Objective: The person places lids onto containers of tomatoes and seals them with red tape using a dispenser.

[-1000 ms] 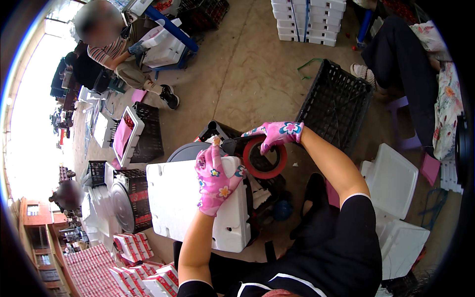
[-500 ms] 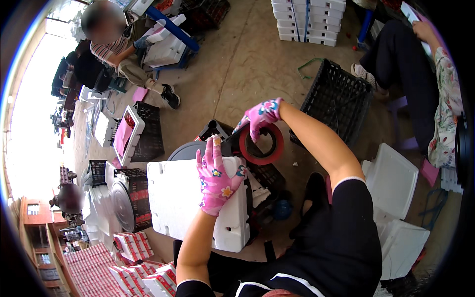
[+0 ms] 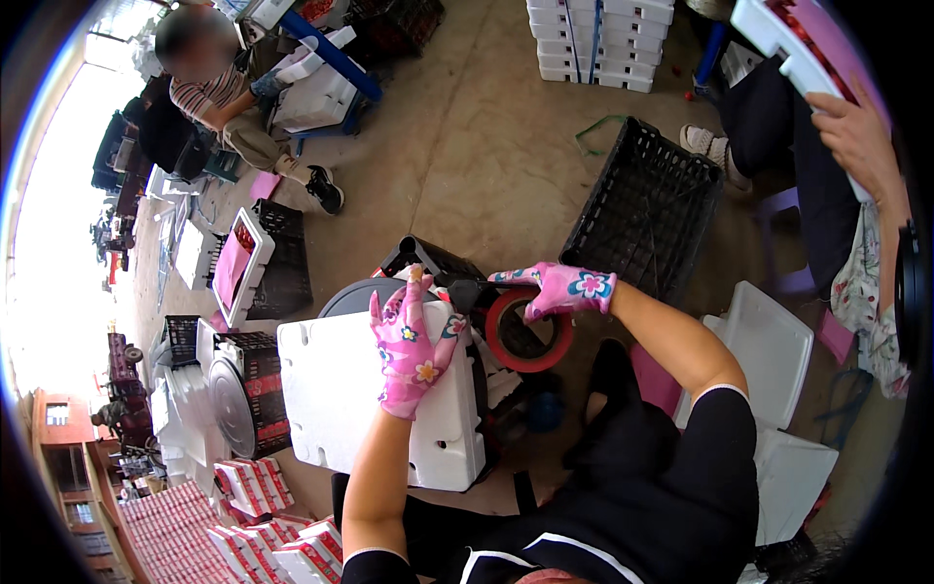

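Note:
A white foam box with holes in its lid sits in front of me. My left hand, in a pink flowered glove, lies flat on the lid near its far right corner. My right hand, in the same kind of glove, grips a red tape dispenser roll beside the box's right end. A dark strip of tape runs from the roll toward the box corner by my left fingertips.
A black plastic crate stands tilted at the far right, another black crate at the left. White foam lids lie at my right. A seated person works at the far left; another person's hand holds a tray at the upper right. Stacked white boxes stand at the back.
My right hand has swung the red tape roll up and then back down beside the box's right end. My left hand has stayed pressed on the lid.

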Available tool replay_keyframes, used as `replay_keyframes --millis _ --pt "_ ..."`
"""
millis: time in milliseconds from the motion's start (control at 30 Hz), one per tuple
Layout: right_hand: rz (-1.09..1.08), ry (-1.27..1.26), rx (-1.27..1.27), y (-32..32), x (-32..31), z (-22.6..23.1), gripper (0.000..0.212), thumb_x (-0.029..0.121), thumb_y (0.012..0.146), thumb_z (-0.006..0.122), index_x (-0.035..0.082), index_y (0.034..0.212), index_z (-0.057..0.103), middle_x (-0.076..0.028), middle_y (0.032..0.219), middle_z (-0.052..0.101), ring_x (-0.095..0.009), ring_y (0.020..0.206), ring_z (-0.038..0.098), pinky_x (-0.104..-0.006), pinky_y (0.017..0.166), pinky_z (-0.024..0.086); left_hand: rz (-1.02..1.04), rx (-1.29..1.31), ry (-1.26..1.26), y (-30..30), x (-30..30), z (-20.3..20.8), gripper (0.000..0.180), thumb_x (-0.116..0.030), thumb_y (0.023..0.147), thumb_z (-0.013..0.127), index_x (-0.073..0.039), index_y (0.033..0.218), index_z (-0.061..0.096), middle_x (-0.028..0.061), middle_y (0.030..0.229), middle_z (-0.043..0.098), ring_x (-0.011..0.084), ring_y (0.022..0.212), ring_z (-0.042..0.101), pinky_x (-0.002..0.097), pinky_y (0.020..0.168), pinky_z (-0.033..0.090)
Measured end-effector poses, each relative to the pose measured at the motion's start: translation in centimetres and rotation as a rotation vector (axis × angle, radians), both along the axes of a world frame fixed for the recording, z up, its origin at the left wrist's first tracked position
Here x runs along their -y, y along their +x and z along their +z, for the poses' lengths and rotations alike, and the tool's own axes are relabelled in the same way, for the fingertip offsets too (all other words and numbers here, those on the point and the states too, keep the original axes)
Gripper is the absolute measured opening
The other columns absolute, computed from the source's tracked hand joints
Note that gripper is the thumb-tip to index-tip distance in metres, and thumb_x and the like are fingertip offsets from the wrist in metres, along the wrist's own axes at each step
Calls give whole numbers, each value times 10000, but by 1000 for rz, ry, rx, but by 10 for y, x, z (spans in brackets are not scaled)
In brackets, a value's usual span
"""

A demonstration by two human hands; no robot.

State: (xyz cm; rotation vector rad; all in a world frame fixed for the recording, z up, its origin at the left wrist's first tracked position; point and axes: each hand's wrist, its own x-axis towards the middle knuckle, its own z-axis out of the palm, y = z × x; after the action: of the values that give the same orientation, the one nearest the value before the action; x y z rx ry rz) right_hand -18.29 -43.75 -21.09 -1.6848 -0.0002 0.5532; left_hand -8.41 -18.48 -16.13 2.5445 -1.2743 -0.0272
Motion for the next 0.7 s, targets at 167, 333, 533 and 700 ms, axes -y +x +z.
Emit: replay_keyframes --millis 167,333,533,700 --pt "-96 27 47 -20 -20 5 856 137 757 731 75 1510 329 -109 1476 474 -195 1318 484 -309 1089 377 -210 -9 -1 7 11 13 855 -241 745 692 5 1476 323 122 1286 596 364 1302 429 502 1154 224" --pt "-209 95 125 -23 -37 -9 866 163 764 735 63 1514 314 -117 1484 459 -209 1333 470 -310 1101 369 -207 -86 84 18 15 18 753 -252 766 684 -2 1419 405 138 1123 630 337 1163 536 501 1147 246" --pt "-200 39 95 -23 -38 -9 877 179 762 731 55 1517 302 -127 1494 445 -223 1351 454 -304 1105 363 -289 12 -34 14 -3 20 549 -285 810 656 -44 1288 535 155 1121 612 322 1102 564 487 1160 241" --pt "-286 -10 61 -7 -50 -6 875 197 736 716 40 1505 329 -166 1372 562 -224 1174 587 -289 992 442 -151 94 -121 25 0 2 296 -185 877 562 -90 1157 573 132 1015 622 341 1022 582 482 1113 299"
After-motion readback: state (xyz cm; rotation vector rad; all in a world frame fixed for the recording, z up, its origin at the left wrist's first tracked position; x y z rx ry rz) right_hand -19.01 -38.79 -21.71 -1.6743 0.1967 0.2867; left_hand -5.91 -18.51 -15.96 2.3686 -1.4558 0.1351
